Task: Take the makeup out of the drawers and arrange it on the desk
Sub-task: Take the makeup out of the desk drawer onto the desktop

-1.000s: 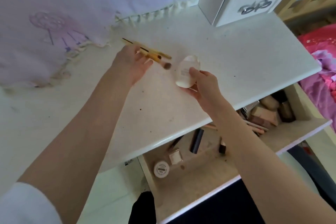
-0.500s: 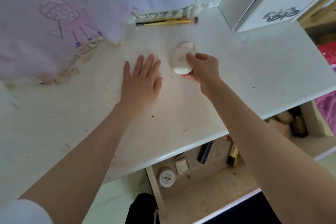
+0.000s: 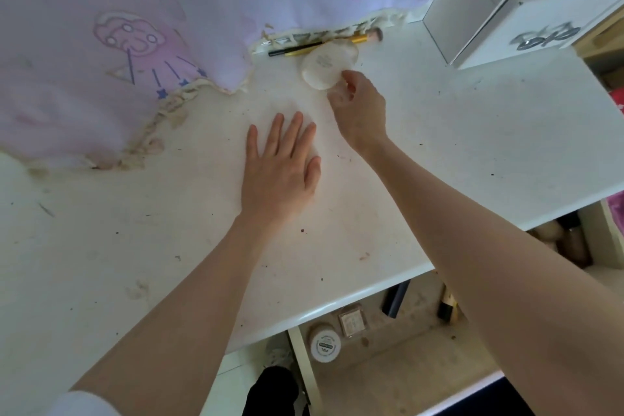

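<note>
A pale, speckled desk top point(image 3: 472, 132) fills the view in soft daylight. Beyond the hands hangs a lilac cartoon-printed cloth point(image 3: 118, 27) with a frayed cream hem. Right of them stands a white drawer box point(image 3: 526, 30).

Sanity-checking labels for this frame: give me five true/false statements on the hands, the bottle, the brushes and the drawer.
1. The left hand lies flat, palm down, on the desk. True.
2. The right hand holds a makeup brush. False: its fingers are on the white bottle.
3. The brushes lie at the back of the desk by the pink cloth. True.
4. The drawer is shut. False: it is pulled open, with a round jar and other makeup inside.
5. The white bottle is in the drawer. False: it is over the desk near the brushes.
</note>
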Tool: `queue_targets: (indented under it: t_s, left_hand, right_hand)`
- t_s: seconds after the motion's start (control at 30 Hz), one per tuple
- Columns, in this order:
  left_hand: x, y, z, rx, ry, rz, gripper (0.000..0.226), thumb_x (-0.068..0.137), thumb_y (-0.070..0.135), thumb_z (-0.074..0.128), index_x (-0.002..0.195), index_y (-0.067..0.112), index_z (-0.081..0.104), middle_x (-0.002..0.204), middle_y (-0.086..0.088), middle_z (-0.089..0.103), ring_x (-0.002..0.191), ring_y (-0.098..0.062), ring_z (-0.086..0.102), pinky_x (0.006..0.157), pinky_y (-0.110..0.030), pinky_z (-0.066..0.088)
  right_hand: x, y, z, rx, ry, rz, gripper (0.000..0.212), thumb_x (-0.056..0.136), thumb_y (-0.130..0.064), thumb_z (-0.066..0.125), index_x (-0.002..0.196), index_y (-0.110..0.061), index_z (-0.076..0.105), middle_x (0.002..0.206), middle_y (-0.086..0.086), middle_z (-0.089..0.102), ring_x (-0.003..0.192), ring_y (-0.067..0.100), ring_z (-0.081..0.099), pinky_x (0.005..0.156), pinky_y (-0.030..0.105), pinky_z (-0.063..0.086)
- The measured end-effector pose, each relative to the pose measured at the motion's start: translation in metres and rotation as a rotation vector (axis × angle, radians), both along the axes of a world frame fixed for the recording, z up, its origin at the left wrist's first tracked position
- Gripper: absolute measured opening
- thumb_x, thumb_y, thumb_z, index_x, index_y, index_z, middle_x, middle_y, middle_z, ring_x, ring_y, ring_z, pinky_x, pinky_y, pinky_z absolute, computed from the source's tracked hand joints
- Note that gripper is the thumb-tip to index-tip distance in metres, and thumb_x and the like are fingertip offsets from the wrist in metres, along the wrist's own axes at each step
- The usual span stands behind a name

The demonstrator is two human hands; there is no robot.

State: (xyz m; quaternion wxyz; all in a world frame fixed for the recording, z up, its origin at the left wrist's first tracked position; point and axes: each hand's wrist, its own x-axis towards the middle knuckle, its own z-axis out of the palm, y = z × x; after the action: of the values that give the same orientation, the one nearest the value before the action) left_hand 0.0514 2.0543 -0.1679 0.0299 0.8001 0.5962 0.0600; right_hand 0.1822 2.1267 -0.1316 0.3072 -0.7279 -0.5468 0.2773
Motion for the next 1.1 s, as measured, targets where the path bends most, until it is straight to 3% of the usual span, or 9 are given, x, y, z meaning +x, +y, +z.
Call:
queue_targets:
  t_s: [0.1, 0.2, 0.27, 0.5, 0.63, 0.8, 0.9, 0.97, 1.1]
  left_hand:
    - [-0.001, 0.001, 0.001, 0.007, -0.008, 0.002, 0.053, 0.094, 0.038, 0.025, 0.144, 0.022, 0.026, 0.154, 0.001, 0.021, 0.142, -0.022, 0.015, 0.114, -0.050, 0.006]
    - [-0.002, 0.002, 0.000, 0.005, -0.009, -0.006, 0.052, 0.094, 0.038, 0.026, 0.144, 0.021, 0.027, 0.153, 0.000, 0.022, 0.142, -0.023, 0.016, 0.114, -0.051, 0.006]
    - [-0.003, 0.002, 0.000, -0.003, 0.003, -0.009, 0.052, 0.095, 0.037, 0.024, 0.144, 0.020, 0.026, 0.154, -0.001, 0.021, 0.142, -0.023, 0.015, 0.114, -0.051, 0.005]
    - [-0.002, -0.048, 0.004, -0.047, -0.003, -0.061, 0.055, 0.094, 0.035, 0.014, 0.145, 0.015, 0.026, 0.153, -0.008, 0.021, 0.141, -0.028, 0.016, 0.114, -0.052, 0.008]
    - [0.005, -0.123, 0.007, -0.075, -0.018, -0.114, 0.053, 0.096, 0.034, 0.018, 0.143, 0.012, 0.029, 0.151, -0.011, 0.025, 0.140, -0.031, 0.021, 0.112, -0.055, 0.015]
    - [0.018, -0.202, 0.006, -0.053, -0.139, -0.148, 0.046, 0.094, 0.026, 0.033, 0.137, 0.012, 0.040, 0.148, -0.011, 0.033, 0.138, -0.031, 0.025, 0.112, -0.053, 0.018]
    - [0.020, -0.236, -0.002, -0.046, -0.308, -0.201, 0.042, 0.085, 0.008, 0.042, 0.126, 0.010, 0.049, 0.140, -0.012, 0.044, 0.135, -0.030, 0.032, 0.110, -0.055, 0.023]
    - [0.020, -0.251, -0.010, -0.089, -0.355, -0.246, 0.042, 0.078, -0.001, 0.046, 0.119, 0.009, 0.054, 0.128, -0.013, 0.053, 0.126, -0.029, 0.044, 0.104, -0.052, 0.035]
    - [0.030, -0.249, -0.028, -0.295, -0.227, -0.204, 0.046, 0.073, -0.002, 0.062, 0.118, 0.006, 0.055, 0.111, -0.013, 0.057, 0.101, -0.031, 0.056, 0.082, -0.044, 0.051]
  right_hand:
    - [0.004, -0.008, -0.006, -0.019, -0.145, 0.134, 0.049, 0.094, -0.023, 0.048, 0.140, -0.010, 0.036, 0.140, 0.005, 0.047, 0.130, 0.019, 0.041, 0.103, 0.022, 0.028]
    - [0.021, -0.035, -0.014, -0.058, -0.405, 0.236, 0.051, 0.098, -0.029, 0.041, 0.144, -0.010, 0.030, 0.152, 0.008, 0.028, 0.142, 0.021, 0.020, 0.116, 0.034, 0.014]
    - [0.037, -0.064, -0.020, -0.068, -0.555, 0.272, 0.052, 0.099, -0.033, 0.036, 0.146, -0.013, 0.027, 0.156, 0.008, 0.018, 0.144, 0.022, 0.012, 0.117, 0.039, 0.006]
    - [0.053, -0.166, -0.024, -0.111, -0.704, 0.333, 0.057, 0.099, -0.045, 0.019, 0.149, -0.018, 0.016, 0.157, 0.008, 0.012, 0.145, 0.025, 0.005, 0.117, 0.042, -0.001]
    - [0.052, -0.221, -0.022, -0.113, -0.644, 0.345, 0.058, 0.096, -0.043, 0.010, 0.148, -0.018, 0.016, 0.156, 0.007, 0.011, 0.144, 0.023, -0.002, 0.117, 0.041, -0.004]
    - [0.067, -0.287, -0.028, -0.029, -0.454, 0.379, 0.047, 0.096, -0.021, 0.044, 0.141, -0.010, 0.037, 0.153, 0.012, 0.023, 0.144, 0.026, 0.014, 0.116, 0.041, 0.018]
    - [0.082, -0.315, -0.035, -0.291, -0.510, 0.375, 0.039, 0.097, -0.026, 0.040, 0.134, -0.015, 0.046, 0.149, 0.007, 0.034, 0.139, 0.023, 0.027, 0.112, 0.040, 0.026]
    - [0.088, -0.322, -0.045, -0.507, -0.531, 0.390, 0.037, 0.098, -0.029, 0.037, 0.132, -0.017, 0.046, 0.140, 0.004, 0.043, 0.130, 0.022, 0.038, 0.106, 0.040, 0.028]
    - [0.084, -0.313, -0.056, -0.647, -0.272, 0.190, 0.036, 0.096, -0.024, 0.043, 0.127, -0.006, 0.047, 0.121, 0.017, 0.057, 0.109, 0.035, 0.055, 0.087, 0.038, 0.045]
